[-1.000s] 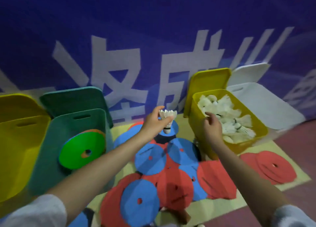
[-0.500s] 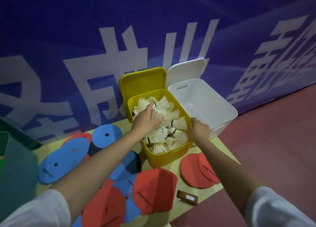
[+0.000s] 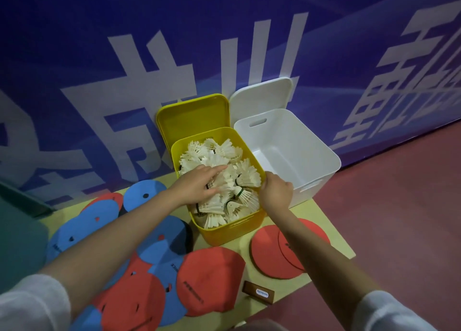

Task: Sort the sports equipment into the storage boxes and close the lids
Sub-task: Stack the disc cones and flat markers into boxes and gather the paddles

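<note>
Your left hand is reaching in from seven o'clock, forearm stretching low over the discs, and it is lying flat on the heap of white shuttlecocks inside the yellow box. Its fingers are lying straight and lightly spread, pointing toward two o'clock and pressing on the feathers without closing round any of them.

Your right hand is coming in from five o'clock, wrist bending down, and it is sitting on the yellow box's right rim. Its fingers are curling over that rim, gripping it, knuckles facing you.

The yellow box is sitting at the middle of the pale mat, its yellow lid standing open at twelve o'clock against the blue wall banner. Just beside it at three o'clock, the white box is standing with its white lid propped up behind.

Blue discs and red discs are lying overlapped on the mat at eight o'clock, and two more red discs are lying at five o'clock under your right forearm. A small brown block is lying at the mat's near edge.
</note>
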Available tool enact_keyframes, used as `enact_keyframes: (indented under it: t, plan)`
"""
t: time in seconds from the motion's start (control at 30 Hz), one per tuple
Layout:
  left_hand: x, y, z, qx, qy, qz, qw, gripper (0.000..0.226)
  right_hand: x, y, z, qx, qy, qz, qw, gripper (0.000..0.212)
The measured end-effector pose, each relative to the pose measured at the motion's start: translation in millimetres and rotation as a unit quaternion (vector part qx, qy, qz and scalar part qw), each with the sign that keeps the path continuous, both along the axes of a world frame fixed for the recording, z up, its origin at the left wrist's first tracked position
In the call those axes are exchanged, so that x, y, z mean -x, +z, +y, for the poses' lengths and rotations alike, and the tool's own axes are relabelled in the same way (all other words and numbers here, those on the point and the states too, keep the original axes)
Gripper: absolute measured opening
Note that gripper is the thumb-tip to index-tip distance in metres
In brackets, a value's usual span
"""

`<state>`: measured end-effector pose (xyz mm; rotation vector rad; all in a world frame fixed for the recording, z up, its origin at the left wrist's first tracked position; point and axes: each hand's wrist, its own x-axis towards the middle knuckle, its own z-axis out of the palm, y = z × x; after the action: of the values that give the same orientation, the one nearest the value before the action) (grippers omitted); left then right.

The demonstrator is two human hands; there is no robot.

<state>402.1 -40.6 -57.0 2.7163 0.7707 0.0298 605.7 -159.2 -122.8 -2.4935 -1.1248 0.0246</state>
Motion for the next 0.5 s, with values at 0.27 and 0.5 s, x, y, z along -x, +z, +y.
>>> enact_keyframes:
  t: [0.27, 0.5]
  plan:
    - [-4.7, -17.0, -9.4, 0.044, 0.015, 0.031, 0.998, 0.053, -0.5, -1.1, 0.9, -0.009, 0.01, -0.008, 1.0, 0.021]
    - [-21.9, -23.0, -18.1, -0.027, 0.059, 0.006, 0.998, 0.049, 1.3, 3.4, -1.5, -0.007, 0.02, 0.007, 1.0, 0.022]
